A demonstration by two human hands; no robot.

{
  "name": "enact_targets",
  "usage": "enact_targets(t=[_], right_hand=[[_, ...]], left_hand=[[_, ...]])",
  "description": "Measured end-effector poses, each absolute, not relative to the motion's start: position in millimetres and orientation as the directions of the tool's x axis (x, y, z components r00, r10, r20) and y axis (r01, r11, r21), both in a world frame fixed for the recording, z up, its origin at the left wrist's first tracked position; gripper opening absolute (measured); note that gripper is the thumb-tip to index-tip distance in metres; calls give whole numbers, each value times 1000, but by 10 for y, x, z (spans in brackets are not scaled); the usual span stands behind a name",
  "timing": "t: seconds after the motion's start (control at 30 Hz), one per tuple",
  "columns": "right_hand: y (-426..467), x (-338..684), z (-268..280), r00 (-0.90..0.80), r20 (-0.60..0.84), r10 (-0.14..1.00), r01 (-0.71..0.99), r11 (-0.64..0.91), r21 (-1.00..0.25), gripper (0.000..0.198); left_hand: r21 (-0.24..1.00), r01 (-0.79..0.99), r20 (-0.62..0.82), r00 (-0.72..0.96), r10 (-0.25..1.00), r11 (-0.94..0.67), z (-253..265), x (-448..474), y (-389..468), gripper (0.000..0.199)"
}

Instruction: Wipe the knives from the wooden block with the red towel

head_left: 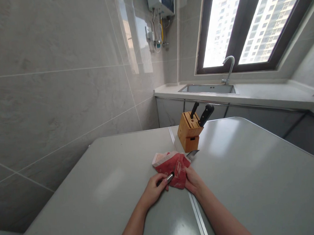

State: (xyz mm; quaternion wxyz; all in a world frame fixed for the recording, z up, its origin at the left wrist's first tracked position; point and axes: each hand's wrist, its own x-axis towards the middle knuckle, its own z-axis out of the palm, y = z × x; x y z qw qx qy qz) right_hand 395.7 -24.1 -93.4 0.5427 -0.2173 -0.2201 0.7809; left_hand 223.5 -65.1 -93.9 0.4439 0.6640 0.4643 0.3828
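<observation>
Head view. The knife [170, 177] is over the middle of the worktop [111, 199], by its pale seam, short of the far edge; a knife block [187, 134] stands between it and that edge. The left hand [154, 190] has its fingers closed on the handle. The right hand [193, 180] grips a red cloth [173, 166] folded about the blade, whose tip [193, 154] projects beyond it.

Handling, as judged: knife rigid, fairly light, edge presumably sharp; the handle's shiny end may be slippery. Take hold by the handle only, keeping cloth between fingers and blade. Cloth soft, limp, liable to slide.

Not verifiable: most of the blade and its edge direction, covered by cloth; the right fingertips, behind it; any contact between cloth and worktop. The worktop's near edge is out of frame.
</observation>
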Motion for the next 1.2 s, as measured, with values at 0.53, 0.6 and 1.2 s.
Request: enact_targets(t=[0.53,0.6,1.2], right_hand=[[-272,3926,-905,-346,-108,932,-685,-330,-650,33],[-263,3923,-939,-339,-110,934,-684,-325,-653,30],[-178,3932,-1044,-366,-175,914,-769,-403,-497,20]], left_hand=[[809,508,206,225,953,-294,-1008,2307,-653,30],[816,502,200,218,955,-286,-1011,2306,-653,31],[858,455,198,139,970,-240,-1011,2291,-657,31]])
